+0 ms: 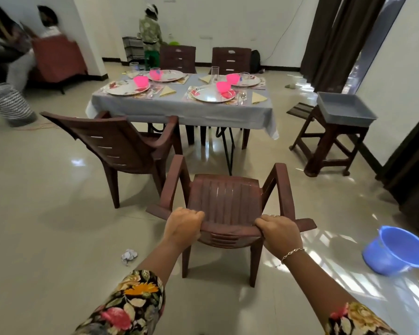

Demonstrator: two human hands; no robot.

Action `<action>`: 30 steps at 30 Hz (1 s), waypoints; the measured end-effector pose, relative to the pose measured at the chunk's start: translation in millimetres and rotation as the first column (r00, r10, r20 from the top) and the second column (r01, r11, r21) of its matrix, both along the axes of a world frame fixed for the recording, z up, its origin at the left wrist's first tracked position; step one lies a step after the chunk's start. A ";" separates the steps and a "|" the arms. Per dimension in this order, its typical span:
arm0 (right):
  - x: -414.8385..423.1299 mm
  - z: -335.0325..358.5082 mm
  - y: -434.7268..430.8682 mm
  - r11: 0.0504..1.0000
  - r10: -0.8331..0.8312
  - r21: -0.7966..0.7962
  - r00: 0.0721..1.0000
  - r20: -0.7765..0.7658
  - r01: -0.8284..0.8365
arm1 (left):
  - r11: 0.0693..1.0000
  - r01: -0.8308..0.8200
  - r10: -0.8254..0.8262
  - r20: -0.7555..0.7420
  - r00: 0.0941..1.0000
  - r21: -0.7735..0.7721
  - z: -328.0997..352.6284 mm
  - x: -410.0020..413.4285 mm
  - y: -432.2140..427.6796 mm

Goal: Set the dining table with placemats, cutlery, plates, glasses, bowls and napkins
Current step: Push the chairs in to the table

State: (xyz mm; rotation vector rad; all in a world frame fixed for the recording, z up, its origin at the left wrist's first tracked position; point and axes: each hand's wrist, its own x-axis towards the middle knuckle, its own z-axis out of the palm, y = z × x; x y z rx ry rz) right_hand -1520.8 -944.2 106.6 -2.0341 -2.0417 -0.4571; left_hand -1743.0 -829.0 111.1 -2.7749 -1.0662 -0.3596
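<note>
My left hand (183, 224) and my right hand (277, 230) both grip the top of the backrest of a brown plastic chair (225, 199), which faces the dining table (179, 110). The table stands a few steps ahead under a grey cloth. On it lie several placemats with plates (209, 95), pink bowls (223, 87), glasses (214, 73), folded yellow napkins (258, 97) and cutlery.
A second brown chair (121, 143) stands left of mine, near the table. Two more chairs (178, 58) are behind it. A stool with a grey tub (344, 111) is at right, a blue bucket (397, 250) and crumpled paper (129, 256) on the floor. People stand at back.
</note>
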 end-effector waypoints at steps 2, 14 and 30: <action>12.4 2.2 16.9 1.000 0.003 0.001 1.000 0.003 -0.003 | 1.000 -0.005 0.005 -0.004 1.000 0.000 2.4 12.7 15.6; 73.1 2.9 125.6 1.000 0.006 0.024 1.000 0.030 -0.007 | 1.000 0.017 -0.017 0.002 1.000 -0.006 2.7 73.7 123.5; 124.6 3.4 237.7 1.000 -0.010 0.014 1.000 -0.012 0.010 | 0.999 0.051 -0.050 0.022 0.998 -0.007 4.9 124.7 234.2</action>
